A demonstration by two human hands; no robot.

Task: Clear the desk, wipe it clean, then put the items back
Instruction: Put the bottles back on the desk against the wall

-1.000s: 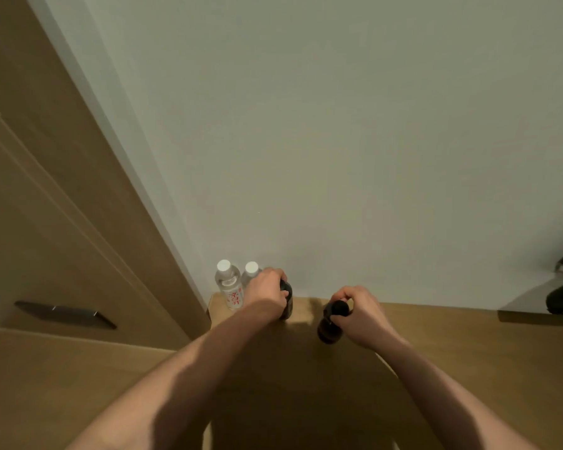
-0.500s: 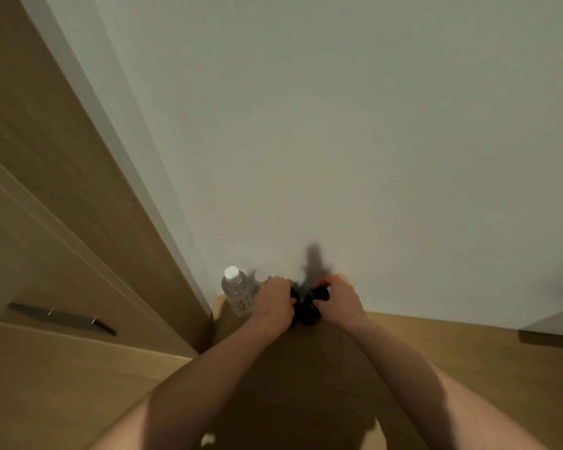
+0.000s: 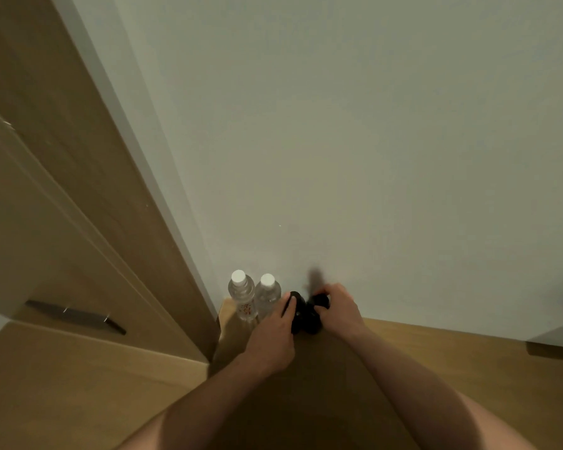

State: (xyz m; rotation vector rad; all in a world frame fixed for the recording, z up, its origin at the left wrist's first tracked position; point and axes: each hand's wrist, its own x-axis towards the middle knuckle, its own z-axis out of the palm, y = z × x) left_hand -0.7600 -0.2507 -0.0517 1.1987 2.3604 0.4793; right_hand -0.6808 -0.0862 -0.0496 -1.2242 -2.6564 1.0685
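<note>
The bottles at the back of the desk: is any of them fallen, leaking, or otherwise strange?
Nothing stands out. Two clear water bottles stand upright, capped, in the desk corner by the wall. The left hand and right hand each grip a dark bottle, side by side. No spill shows.

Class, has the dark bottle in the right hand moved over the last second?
Yes. The dark bottle in the right hand moved left toward the two clear plastic bottles.

Dim, soft-focus view; wide-angle bending at edges, shadowed forearms.
</note>
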